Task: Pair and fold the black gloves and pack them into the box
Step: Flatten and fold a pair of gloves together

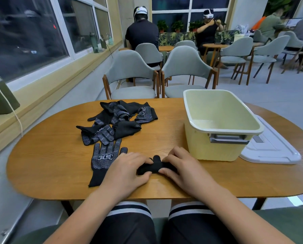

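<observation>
Both hands down on the table (59, 138); left hand (127, 169) and right hand (178, 166) pinch either end of a bunched black glove bundle (153, 167); a single glove (104, 159) lies flat just left; the loose glove pile (119, 118) sits farther back; the box (219, 124) stands open, empty, on the right, its lid (270, 148) beside it.

Two grey chairs (129, 74) are being kept just behind the wooden table (59, 155); a white lid (270, 148) is lying on its right end.
</observation>
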`<state>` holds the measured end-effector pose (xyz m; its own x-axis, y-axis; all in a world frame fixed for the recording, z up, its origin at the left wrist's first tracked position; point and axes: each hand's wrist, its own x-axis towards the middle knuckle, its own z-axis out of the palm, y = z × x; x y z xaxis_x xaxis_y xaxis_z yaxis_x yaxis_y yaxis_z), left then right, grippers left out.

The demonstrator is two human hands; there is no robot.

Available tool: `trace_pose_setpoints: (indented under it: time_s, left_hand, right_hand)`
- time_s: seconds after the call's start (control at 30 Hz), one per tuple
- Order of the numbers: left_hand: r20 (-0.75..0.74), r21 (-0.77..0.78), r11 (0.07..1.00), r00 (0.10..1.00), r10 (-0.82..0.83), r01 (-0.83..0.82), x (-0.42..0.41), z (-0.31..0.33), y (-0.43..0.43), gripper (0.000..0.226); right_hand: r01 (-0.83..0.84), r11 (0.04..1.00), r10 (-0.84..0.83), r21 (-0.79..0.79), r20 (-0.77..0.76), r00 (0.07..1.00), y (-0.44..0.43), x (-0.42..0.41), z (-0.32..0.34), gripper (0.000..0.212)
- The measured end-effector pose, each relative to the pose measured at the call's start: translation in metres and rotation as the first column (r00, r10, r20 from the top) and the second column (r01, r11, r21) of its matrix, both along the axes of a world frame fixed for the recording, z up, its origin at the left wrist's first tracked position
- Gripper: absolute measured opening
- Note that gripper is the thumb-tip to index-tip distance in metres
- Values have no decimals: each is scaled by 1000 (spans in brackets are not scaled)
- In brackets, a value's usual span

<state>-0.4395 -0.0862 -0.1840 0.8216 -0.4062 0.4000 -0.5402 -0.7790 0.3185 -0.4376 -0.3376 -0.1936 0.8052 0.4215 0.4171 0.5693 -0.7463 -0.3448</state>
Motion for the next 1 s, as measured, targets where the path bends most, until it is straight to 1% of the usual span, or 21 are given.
trace_pose_setpoints:
  time_s: [0.07, 0.17, 0.27, 0.37, 0.43, 0.53, 0.63, 0.73, 0.8, 0.87, 1.0]
  left_hand:
    - [-16, -34, 999, 1000, 7, -7, -4, 1, 2, 33]
    - [-40, -60, 998, 999, 31, -34, -5, 2, 2, 28]
    - [-64, -71, 996, 997, 47, -52, 0, 2, 2, 25]
    - [-86, -77, 993, 993, 85, -91, 7, 1, 2, 23]
    - [-75, -77, 989, 990, 123, -129, 12, -1, -1, 26]
    - [-24, -123, 976, 983, 180, -181, 19, -4, -8, 21]
    - [30, -148, 966, 975, 218, -212, 23, -4, -15, 10]
    - [92, -103, 977, 976, 195, -186, 24, -4, -15, 5]
    - [109, -60, 987, 982, 153, -148, 22, -7, -12, 11]
    - [73, -39, 993, 991, 112, -109, 20, -8, -5, 22]
    - [-21, 9, 999, 999, 48, -48, 22, -5, 7, 39]
  right_hand:
    - [-25, 1000, 25, 14, -13, 1000, -5, -3, 1, 36]
    - [10, 999, -10, 36, 16, 1000, -6, -4, 3, 31]
    - [75, 996, -78, 40, 87, 993, -2, -4, 3, 19]
    - [140, 990, -139, 3, 150, 979, 1, 0, -2, 19]
    - [195, 981, -188, -21, 189, 964, 6, 2, -4, 19]
    - [305, 951, -281, -60, 251, 926, 20, 5, -10, 9]
    - [359, 923, -319, -137, 248, 915, 30, 10, -15, 15]
    - [367, 918, -320, -153, 261, 910, 32, 9, -21, 15]
    - [353, 926, -309, -136, 266, 913, 32, 6, -23, 28]
    - [346, 927, -303, -147, 253, 919, 30, 6, -24, 40]
    - [349, 923, -314, -164, 207, 927, 27, 14, -21, 42]
